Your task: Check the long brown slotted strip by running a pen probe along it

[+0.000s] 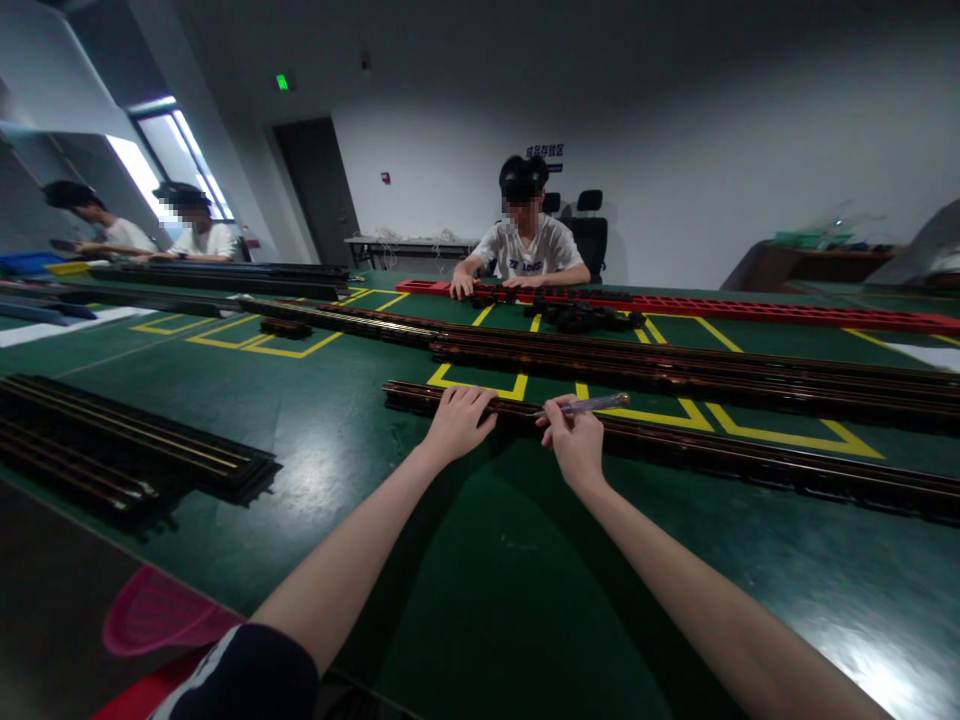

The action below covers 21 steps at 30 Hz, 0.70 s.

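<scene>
A long dark rail (712,452) with coppery lines along it lies across the green table in front of me. My left hand (457,422) is over the rail near its left end, fingers across the top and thumb on the near side, gripping it. Pinched in my right hand (574,440) is a slim screwdriver (600,403) with a translucent handle. Its thin shaft points left, to the rail just right of my left hand. Whether the tip touches a screw is too small to make out.
More dark rails (675,365) lie beyond mine, and a stack of rails (127,440) sits at the left. Across the green table (315,560), a co-worker (525,240) handles dark parts by a red rack (720,308). A pink basket (161,610) is below the table edge.
</scene>
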Motion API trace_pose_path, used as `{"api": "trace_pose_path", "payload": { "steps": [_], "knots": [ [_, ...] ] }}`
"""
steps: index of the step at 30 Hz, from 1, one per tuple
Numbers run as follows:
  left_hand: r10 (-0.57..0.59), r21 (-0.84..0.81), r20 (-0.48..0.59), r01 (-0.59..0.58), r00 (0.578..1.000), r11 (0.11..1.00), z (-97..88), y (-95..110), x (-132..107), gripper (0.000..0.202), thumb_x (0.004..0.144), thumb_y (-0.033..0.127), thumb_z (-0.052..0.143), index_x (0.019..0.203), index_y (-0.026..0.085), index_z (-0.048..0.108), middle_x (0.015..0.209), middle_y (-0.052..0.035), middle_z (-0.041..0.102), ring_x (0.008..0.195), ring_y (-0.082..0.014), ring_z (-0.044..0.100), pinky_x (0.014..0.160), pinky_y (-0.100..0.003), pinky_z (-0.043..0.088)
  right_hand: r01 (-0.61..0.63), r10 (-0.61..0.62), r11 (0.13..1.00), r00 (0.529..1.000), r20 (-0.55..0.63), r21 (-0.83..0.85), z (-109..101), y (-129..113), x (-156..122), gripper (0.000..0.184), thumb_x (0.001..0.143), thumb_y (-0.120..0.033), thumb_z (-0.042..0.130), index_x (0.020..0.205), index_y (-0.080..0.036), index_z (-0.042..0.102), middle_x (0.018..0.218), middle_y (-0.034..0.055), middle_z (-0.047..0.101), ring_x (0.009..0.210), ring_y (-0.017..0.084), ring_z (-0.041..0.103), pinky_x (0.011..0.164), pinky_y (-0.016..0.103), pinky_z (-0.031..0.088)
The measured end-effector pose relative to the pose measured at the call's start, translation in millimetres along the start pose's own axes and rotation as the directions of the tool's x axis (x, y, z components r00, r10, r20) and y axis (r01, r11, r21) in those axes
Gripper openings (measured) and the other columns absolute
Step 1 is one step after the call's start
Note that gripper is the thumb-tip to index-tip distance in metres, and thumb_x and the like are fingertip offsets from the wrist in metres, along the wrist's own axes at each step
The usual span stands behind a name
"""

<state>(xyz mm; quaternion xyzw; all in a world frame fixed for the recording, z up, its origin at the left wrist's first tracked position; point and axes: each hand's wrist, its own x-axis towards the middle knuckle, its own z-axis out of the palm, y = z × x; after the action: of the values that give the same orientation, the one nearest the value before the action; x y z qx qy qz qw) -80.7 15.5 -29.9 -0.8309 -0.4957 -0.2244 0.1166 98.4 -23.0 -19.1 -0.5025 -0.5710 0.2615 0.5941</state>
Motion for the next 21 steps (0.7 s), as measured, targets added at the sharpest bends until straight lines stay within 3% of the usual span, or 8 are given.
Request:
{"api": "trace_pose_path", "payload": {
  "steps": [14, 21],
  "knots": [
    [0.003, 0.013, 0.004, -0.003, 1.0, 1.0, 0.6, 0.9, 0.1, 0.032, 0.091, 0.03, 0.042, 0.117, 0.02, 0.057, 0.115, -0.0077, 0.064, 0.108, -0.0254, 0.054, 0.097, -0.042, 0.036, 0.002, -0.003, 1.0, 0.999, 0.048, 0.008, -2.0, 3.0, 2.1, 0.048, 0.077, -0.066, 0.051, 0.073, -0.019, 0.055, 0.064, 0.0052, 0.065, 0.043, 0.013, 0.056, 0.041, 0.024, 0.045],
    [0.014, 0.021, -0.008, -0.014, 1.0, 1.0, 1.1, 1.9, -0.1, 0.034, 0.09, 0.027, 0.042, 0.121, 0.021, 0.056, 0.117, -0.0077, 0.063, 0.11, -0.0251, 0.053, 0.099, -0.042, 0.034, -0.005, 0.005, 1.0, 1.0, 0.012, 0.017, -0.4, 2.0, 1.3, 0.046, 0.078, -0.064, 0.053, 0.072, -0.019, 0.054, 0.062, 0.0042, 0.065, 0.041, 0.012, 0.054, 0.04, 0.024, 0.044]
  ]
}}
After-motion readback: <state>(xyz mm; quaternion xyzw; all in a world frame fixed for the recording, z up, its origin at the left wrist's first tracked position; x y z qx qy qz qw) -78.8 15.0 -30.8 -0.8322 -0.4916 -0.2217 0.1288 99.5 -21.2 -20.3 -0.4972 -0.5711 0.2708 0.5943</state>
